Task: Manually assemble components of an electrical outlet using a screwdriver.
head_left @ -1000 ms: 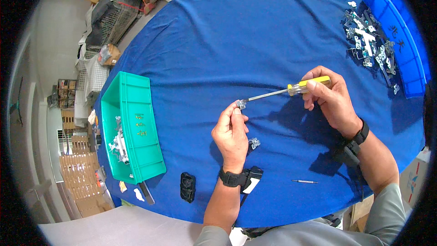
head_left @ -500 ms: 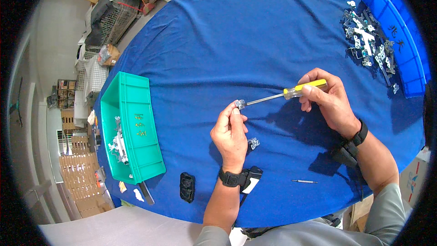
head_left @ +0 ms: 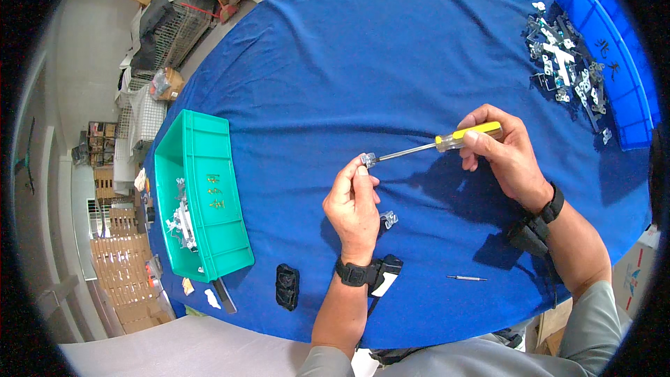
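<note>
My left hand [head_left: 353, 204] pinches a small clear plastic and metal piece [head_left: 368, 159] between thumb and fingers, above the blue cloth. In my right hand [head_left: 501, 145] is a screwdriver [head_left: 447, 142] with a yellow and clear handle, its shaft pointing left. The tip meets the small piece or lies right against it; the exact contact is too small to make out. Another small clear piece [head_left: 389, 219] rests on the cloth just right of my left hand.
A green bin [head_left: 234, 216] holding white parts stands at left. A blue bin [head_left: 607, 63] lies at far right beside a heap of small parts [head_left: 558, 59]. Nearer me on the cloth are a black case-like object [head_left: 287, 287] and a thin metal rod [head_left: 466, 278].
</note>
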Motion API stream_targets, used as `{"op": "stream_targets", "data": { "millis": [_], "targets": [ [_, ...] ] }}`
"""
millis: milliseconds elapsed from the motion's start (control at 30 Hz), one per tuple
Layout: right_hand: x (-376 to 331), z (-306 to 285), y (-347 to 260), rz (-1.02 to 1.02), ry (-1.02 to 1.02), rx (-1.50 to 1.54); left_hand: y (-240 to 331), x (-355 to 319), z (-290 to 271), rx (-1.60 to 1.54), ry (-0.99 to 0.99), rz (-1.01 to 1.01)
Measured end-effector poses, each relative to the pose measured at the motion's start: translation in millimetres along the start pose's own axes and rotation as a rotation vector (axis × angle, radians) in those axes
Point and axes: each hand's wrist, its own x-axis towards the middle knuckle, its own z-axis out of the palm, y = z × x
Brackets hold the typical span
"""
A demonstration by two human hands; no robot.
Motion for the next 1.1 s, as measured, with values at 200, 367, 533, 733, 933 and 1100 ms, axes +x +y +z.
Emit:
{"op": "stream_targets", "data": {
  "millis": [200, 367, 533, 733, 933, 1100],
  "targets": [
    [0.0, -0.7, 0.7, 0.013, -0.007, 0.008, 0.3, -0.1, 0.4, 0.008, -0.003, 0.008],
    [0.4, 0.2, 2.3, -0.021, -0.031, -0.086, -2.6, 0.4, -1.5, 0.044, 0.007, 0.033],
    [-0.4, 1.6, 1.3, -0.054, -0.042, -0.199, -3.9, 1.5, -2.6, 0.063, 0.000, 0.046],
    [-1.5, -5.8, -9.9, 0.108, -0.085, -0.235, -6.1, 2.2, -3.7, 0.054, -0.001, 0.056],
    [0.5, 3.6, 6.0, -0.126, -0.015, -0.180, -6.2, 2.2, -3.1, 0.045, -0.005, 0.059],
    [-3.6, -1.1, -11.7, 0.166, -0.106, -0.364, -2.5, 3.2, -3.3, 0.038, 0.024, 0.038]
  ]
}}
